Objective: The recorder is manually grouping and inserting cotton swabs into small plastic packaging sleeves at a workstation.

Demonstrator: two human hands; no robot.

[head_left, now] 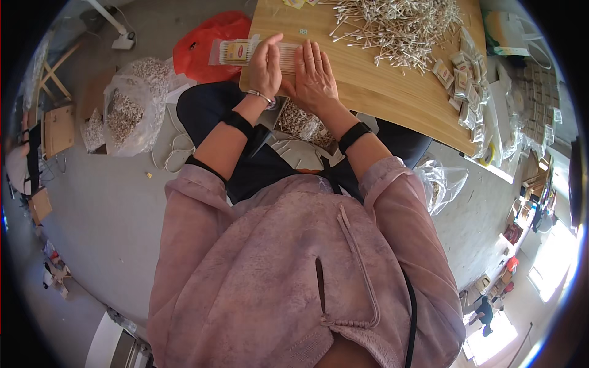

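A flat row of cotton swabs (pixel 288 56) lies near the table's left front corner, between my hands. My left hand (pixel 267 66) stands on its edge at the row's left end, fingers stretched out, partly covering a clear plastic bag. That clear bag (pixel 216 53) holds swabs and a yellow label card (pixel 235 51), and reaches past the table's left edge. My right hand (pixel 314 76) lies flat, palm down, over the right end of the row, fingers extended. Whatever is under its palm is hidden. A large loose pile of cotton swabs (pixel 399 27) spreads at the far right.
Several filled packs (pixel 467 86) are heaped along the wooden table's (pixel 392 98) right edge. Below the front edge, by my lap, sits a box of swabs (pixel 302 122). A red plastic bag (pixel 205 46) and a clear sack of swabs (pixel 132 110) stand at the left.
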